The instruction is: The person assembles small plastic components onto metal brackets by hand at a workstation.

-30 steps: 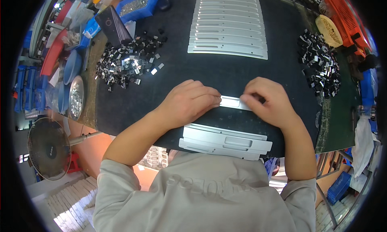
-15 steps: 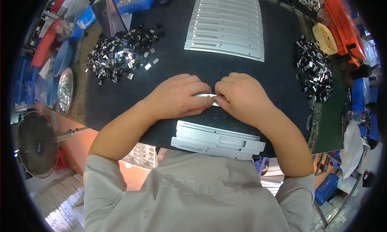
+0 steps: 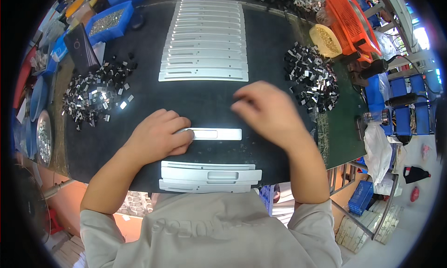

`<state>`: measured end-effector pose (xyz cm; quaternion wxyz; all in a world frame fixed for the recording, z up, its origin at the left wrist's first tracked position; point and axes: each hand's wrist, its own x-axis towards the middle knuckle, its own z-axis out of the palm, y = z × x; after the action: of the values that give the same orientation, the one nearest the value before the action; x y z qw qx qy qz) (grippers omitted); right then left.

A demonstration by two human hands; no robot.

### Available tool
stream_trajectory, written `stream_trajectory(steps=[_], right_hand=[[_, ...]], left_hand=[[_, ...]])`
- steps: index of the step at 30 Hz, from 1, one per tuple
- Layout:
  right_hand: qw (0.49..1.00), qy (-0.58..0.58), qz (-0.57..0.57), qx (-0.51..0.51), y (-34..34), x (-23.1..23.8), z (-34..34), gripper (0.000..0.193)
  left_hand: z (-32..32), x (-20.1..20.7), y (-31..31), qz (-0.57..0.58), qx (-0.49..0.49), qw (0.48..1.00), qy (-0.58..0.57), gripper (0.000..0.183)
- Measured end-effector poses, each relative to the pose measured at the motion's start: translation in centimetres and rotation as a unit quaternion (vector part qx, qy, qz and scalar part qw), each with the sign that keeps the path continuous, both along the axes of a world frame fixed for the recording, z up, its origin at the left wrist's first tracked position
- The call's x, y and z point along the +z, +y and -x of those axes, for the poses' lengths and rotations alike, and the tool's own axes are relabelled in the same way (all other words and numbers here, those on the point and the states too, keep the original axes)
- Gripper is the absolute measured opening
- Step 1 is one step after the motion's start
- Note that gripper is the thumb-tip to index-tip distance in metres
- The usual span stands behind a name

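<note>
My left hand [image 3: 160, 135] is closed on the left end of a silver metal strip [image 3: 230, 134] with a rectangular recess. That strip lies level on the black mat, its left end hidden under my fingers. My right hand [image 3: 270, 110] is off the strip, above and to its right, somewhat blurred. Its thumb and forefinger are bent and apart, with nothing visible between them. Close to my body lie several similar silver strips [image 3: 186, 173], overlapping at the mat's near edge. Farther off, a neat row of silver strips [image 3: 205, 51] lies side by side.
Heaps of small black and silver pieces lie left [image 3: 93, 93] and right [image 3: 314, 77] on the mat. A blue bin [image 3: 111, 23] of small metal parts and a dark upright panel [image 3: 81, 46] stand at far left. A yellow tray [image 3: 326, 39] and an orange basket [image 3: 349, 23] sit at far right.
Both hands were together on the strip; my right hand has let go and moved up and right. The strip now shows flat on the mat in my left hand. The whole view has shifted.
</note>
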<state>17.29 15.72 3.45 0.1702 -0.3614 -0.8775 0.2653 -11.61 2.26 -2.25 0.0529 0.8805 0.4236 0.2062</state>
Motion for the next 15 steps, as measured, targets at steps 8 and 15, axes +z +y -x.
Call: stream_trajectory(steps=[8, 15], right_hand=[[0.927, -0.165, -0.171, -0.290, 5.0, -3.7, -9.9, 0.026], [0.929, -0.119, -0.201, -0.288, 4.5, -5.3, -9.0, 0.019]], left_hand=[[-1.1, 0.3, 0.6, -0.033, 0.124, 0.991, -0.028, 0.023], [-1.0, -0.1, 1.1, -0.005, 0.145, 0.987, -0.072, 0.030]])
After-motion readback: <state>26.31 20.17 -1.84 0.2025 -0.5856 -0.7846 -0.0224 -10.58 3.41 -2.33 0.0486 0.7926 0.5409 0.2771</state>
